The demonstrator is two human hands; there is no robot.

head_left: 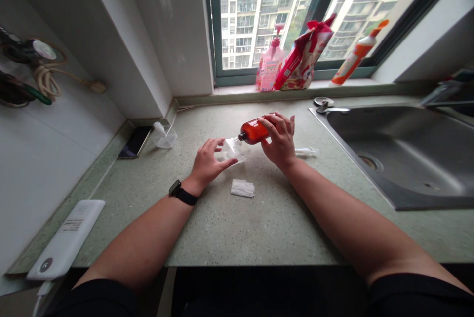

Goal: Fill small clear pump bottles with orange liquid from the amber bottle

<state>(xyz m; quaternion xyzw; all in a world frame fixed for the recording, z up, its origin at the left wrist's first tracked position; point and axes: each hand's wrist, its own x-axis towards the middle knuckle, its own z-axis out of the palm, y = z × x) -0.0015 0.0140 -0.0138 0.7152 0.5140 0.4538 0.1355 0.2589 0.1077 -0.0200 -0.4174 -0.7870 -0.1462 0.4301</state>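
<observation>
My right hand [279, 141] grips an amber plastic bottle [254, 132] with no pump on it, tilted so its neck points down and left. The neck sits just above a small clear plastic container [232, 151], which my left hand [211, 161] holds at an angle, and a black-strapped watch [180, 192] circles that wrist. Glare hides the container's exact shape and contents. A white pump head with a clear tube [306, 151] lies to the right of my right hand. Below my hands rests a folded white tissue [242, 188].
The speckled green countertop [259, 228] holds a clear plastic cup [165, 137], a phone [135, 141] and a white power bank [66, 238]. A steel sink [400, 154] lies to the right. Pink soap [270, 62], a red bag [305, 55] and an orange bottle [357, 53] stand on the windowsill.
</observation>
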